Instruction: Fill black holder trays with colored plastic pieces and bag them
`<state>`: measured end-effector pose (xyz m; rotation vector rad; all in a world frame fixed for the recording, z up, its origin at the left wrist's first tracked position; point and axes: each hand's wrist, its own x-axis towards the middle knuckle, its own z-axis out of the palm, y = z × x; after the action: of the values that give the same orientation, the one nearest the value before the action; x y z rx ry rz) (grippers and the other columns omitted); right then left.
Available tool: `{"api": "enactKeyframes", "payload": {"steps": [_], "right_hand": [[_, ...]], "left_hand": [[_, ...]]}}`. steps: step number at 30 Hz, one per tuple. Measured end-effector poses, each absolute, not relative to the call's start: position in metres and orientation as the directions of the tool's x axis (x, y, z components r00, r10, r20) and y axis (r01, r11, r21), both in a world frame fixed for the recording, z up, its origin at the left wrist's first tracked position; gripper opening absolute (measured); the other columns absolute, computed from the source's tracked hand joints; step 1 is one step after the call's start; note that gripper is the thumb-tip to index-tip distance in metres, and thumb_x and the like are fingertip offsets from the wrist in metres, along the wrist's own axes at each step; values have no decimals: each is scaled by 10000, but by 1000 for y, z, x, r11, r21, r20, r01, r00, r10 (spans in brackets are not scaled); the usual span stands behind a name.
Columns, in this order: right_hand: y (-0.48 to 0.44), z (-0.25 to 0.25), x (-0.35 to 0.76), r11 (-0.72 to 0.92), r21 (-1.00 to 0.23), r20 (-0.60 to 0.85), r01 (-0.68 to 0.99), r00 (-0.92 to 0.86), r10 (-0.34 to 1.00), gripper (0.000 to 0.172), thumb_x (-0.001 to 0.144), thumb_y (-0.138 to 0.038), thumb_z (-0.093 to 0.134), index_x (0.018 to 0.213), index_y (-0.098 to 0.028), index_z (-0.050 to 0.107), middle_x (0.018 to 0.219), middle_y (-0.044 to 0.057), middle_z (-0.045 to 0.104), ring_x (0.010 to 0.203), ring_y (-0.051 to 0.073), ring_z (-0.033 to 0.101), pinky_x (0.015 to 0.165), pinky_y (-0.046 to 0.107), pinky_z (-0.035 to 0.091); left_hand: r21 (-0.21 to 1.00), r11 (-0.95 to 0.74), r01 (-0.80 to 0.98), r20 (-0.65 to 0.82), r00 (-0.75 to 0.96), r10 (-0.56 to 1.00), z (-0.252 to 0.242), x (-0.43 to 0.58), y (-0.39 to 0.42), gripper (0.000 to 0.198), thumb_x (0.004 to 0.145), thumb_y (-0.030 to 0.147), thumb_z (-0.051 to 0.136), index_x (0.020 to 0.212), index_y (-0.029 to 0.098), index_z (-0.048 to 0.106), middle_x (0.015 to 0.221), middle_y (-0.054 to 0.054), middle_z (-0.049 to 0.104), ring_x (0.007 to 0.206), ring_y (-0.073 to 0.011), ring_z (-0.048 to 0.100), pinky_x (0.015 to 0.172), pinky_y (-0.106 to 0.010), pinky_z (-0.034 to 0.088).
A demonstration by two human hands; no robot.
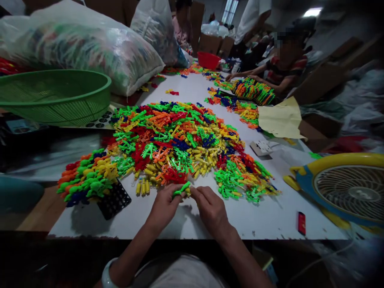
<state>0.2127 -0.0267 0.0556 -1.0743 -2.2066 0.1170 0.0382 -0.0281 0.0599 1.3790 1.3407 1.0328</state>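
My left hand [164, 204] and my right hand [210, 206] meet over the white table [270, 218], just in front of a big heap of small coloured plastic toy pieces [183, 140]. The left hand's fingers pinch a green plastic piece [181, 189]. The right hand's fingers are closed on a small yellow piece [188, 192] that touches the green one. A black tray [115, 202] to the left carries a pile of assembled coloured pieces [87, 176]. Loose yellow tubes [143, 186] lie beside it.
A green basket [54, 94] and bulging clear bags [90, 44] stand at the left. A yellow-and-blue fan [345, 188] lies at the right, with a small red lighter [301, 223] near the front edge. Another person [285, 60] works at the far end, by a red bowl [208, 60].
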Motion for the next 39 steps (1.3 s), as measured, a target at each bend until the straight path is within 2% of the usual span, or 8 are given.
{"api": "enactKeyframes", "payload": {"steps": [7,12,16,21,23,26,33,39], "right_hand": [[-18,44,216,528,-692,427,492,-310,849,199,911,-164,544,1059,-205,672,905,85,698,855,187,644,749,314,545],[-8,41,236,54,-964,-32,259,-315,949,197,803,-362,706,893,-189,725,733,12,699,649,148,643,618,265,537],[-1,55,281,30,-943,-115,331,-408,906,216,813,-399,690,905,-207,727,785,16,711,733,174,663,712,311,549],[11,66,315,298,-567,399,768,-61,915,243,877,-266,596,1091,-244,709,1112,121,639,1073,276,579,921,474,482],[9,58,296,367,-467,446,804,-143,883,298,890,-169,530,1131,-238,691,1080,120,637,1008,253,597,853,423,515],[1,37,247,570,-457,371,683,-436,820,347,893,-110,515,1168,-261,663,1069,75,659,944,205,618,797,331,524],[6,19,196,665,-429,391,612,-538,747,184,917,-189,555,1028,-253,687,985,61,662,980,208,601,815,323,502],[-2,48,195,487,-774,343,406,-378,860,225,968,-257,468,1168,-230,567,1078,69,664,913,167,640,820,308,522]], "left_hand": [[951,-4,310,-34,118,992,58,33,-27,267,828,276,575,1036,194,721,961,-80,702,877,-195,643,762,-321,547],[976,178,127,-207,272,940,53,39,-35,282,835,314,562,1046,165,676,931,-69,690,781,-177,665,669,-297,565],[940,-79,333,-35,323,946,66,39,-42,367,895,326,538,1239,203,564,1148,-97,660,995,-205,643,875,-358,534],[456,-369,810,301,251,920,81,32,-22,453,873,250,594,1318,214,515,1355,-149,532,1271,-319,453,1046,-522,384],[284,-324,902,329,225,917,73,33,-10,422,852,212,609,1270,186,555,1362,-183,514,1281,-354,432,1032,-546,374],[223,-312,923,397,206,894,54,34,3,356,884,228,560,1237,186,583,1301,-182,557,1241,-330,470,1009,-509,399],[545,-316,776,544,-41,838,60,2,9,268,944,265,454,1113,173,641,1092,-108,683,1062,-225,603,970,-386,452],[991,-8,135,64,-419,906,84,4,-6,330,873,452,569,1059,194,657,979,-33,690,917,-173,636,834,-286,497]]}}
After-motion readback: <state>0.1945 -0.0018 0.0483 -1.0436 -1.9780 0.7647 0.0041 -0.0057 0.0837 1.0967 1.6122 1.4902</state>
